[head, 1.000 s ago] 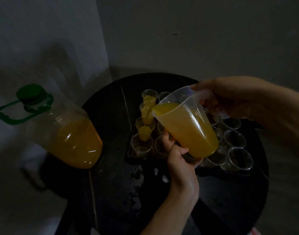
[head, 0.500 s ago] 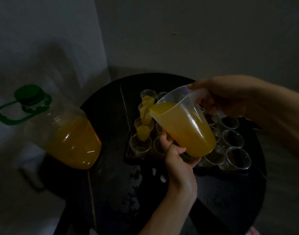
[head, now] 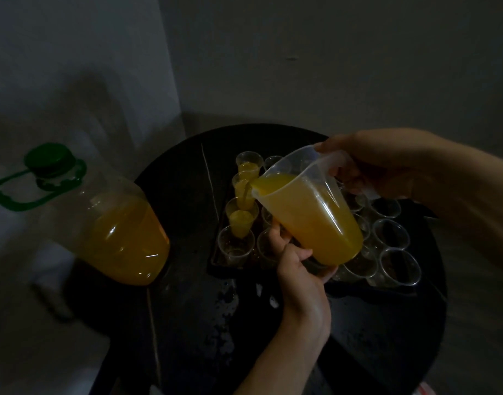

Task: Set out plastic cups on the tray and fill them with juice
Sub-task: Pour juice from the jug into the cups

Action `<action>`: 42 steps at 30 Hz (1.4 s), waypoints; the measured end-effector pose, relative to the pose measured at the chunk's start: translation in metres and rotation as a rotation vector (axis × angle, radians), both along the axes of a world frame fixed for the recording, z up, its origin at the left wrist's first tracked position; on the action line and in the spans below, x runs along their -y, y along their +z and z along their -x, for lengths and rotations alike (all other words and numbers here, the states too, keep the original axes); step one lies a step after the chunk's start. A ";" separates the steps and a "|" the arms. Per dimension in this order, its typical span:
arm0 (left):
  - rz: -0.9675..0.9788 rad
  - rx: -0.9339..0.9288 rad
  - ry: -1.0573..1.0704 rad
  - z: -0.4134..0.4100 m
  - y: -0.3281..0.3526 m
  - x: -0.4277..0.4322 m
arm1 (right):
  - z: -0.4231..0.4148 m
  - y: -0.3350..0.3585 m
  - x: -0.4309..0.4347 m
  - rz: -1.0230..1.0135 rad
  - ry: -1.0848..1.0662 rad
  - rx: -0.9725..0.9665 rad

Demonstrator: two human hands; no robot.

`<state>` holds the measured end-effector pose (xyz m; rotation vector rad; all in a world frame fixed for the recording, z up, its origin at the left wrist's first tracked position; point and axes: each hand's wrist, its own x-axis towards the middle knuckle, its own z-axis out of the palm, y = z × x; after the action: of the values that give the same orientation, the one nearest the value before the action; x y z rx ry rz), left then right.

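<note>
Right grip (head: 367,166) clenched the jug (head: 310,220) handle and left grip (head: 297,263) clasped its base, with juice streaming into a cup (head: 241,220) on the tray (head: 216,259), mid-desk (head: 187,309).

Left hand (head: 298,266) and right hand (head: 370,163) are holding one jug (head: 310,220); beyond their fingers (head: 274,233) three juice cups (head: 240,223), about ten empty cups (head: 390,234) and one bottle (head: 122,235) are standing.

Nothing readable is showing: no print is appearing on the clear plastic pouring jug (head: 307,220) or the green-capped clear plastic juice bottle (head: 116,232).
</note>
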<state>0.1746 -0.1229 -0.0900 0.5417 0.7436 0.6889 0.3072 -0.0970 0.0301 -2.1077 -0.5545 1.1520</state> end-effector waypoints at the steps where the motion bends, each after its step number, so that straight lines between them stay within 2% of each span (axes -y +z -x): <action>1: 0.002 0.001 -0.002 0.000 0.000 0.000 | -0.001 0.000 0.000 0.003 0.002 0.005; 42: -0.009 0.013 -0.010 0.003 -0.001 -0.001 | 0.003 0.001 0.000 -0.009 -0.004 0.008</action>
<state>0.1714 -0.1221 -0.0910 0.5483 0.7257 0.6857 0.3038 -0.0969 0.0314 -2.1055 -0.5586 1.1370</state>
